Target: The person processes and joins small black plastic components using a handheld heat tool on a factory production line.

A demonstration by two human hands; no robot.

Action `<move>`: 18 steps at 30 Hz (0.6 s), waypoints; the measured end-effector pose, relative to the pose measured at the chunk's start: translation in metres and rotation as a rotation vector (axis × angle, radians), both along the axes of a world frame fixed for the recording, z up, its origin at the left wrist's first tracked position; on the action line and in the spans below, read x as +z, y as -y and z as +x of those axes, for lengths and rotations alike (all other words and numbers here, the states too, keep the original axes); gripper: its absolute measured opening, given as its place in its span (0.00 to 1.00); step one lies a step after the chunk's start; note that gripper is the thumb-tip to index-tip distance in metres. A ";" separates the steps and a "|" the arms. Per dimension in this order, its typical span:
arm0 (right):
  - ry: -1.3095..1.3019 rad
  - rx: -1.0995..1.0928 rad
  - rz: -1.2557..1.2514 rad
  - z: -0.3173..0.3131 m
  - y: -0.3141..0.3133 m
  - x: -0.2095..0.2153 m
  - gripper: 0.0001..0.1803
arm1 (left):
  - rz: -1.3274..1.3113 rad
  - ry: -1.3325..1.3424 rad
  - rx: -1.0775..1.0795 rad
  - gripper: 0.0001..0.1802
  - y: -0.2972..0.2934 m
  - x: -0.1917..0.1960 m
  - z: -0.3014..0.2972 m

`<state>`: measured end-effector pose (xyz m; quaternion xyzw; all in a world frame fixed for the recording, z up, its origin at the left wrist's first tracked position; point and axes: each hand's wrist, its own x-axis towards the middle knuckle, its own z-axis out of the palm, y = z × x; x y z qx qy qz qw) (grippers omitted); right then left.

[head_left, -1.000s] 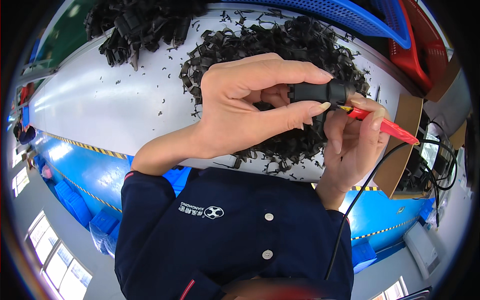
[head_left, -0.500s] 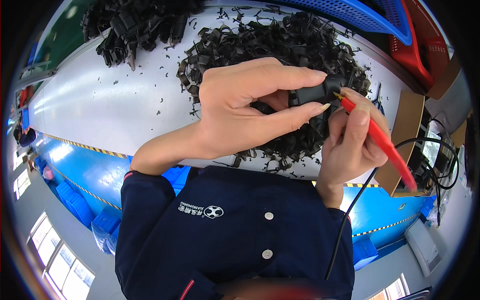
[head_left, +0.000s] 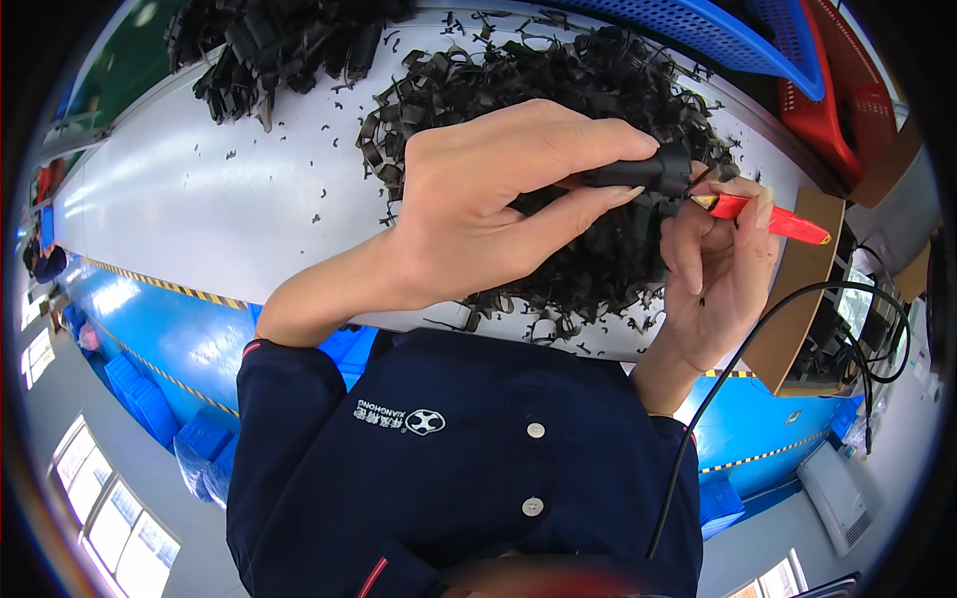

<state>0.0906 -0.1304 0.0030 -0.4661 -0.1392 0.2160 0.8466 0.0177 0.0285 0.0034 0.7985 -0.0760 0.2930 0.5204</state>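
My left hand [head_left: 488,204] pinches a black plastic part [head_left: 666,171] between thumb and forefinger, holding it above the table. One end of the part points right, out of the fingertips. Close by, my right hand [head_left: 723,274] grips a red-handled trimming knife [head_left: 783,221] between thumb and fingers. Its pointed tip is right beside the part's right end; whether they touch I cannot tell. Below both hands spreads a heap of curled black plastic scraps [head_left: 558,85], partly hidden by my left hand.
More black plastic parts [head_left: 289,60] are piled at the far left of the white table [head_left: 209,209], with small scraps scattered around. A blue basket [head_left: 713,40] and a red basket [head_left: 847,125] stand at the far right. A cardboard box [head_left: 793,299] and a black cable [head_left: 763,329] lie near my right hand.
The knife has swung from slanting down toward me to lying nearly level, pointing left. My right hand has turned and its fingers have loosened somewhat. The black part has turned slightly in my left hand.
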 end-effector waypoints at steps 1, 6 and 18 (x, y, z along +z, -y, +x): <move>-0.016 0.009 -0.017 -0.002 0.000 0.000 0.17 | -0.002 -0.003 0.000 0.17 0.000 -0.001 0.000; -0.008 -0.001 -0.027 -0.005 -0.005 0.001 0.17 | 0.089 0.069 -0.006 0.17 -0.001 -0.002 0.004; 0.025 -0.072 -0.086 -0.004 -0.005 -0.003 0.15 | 0.077 0.042 0.025 0.17 0.004 -0.004 0.003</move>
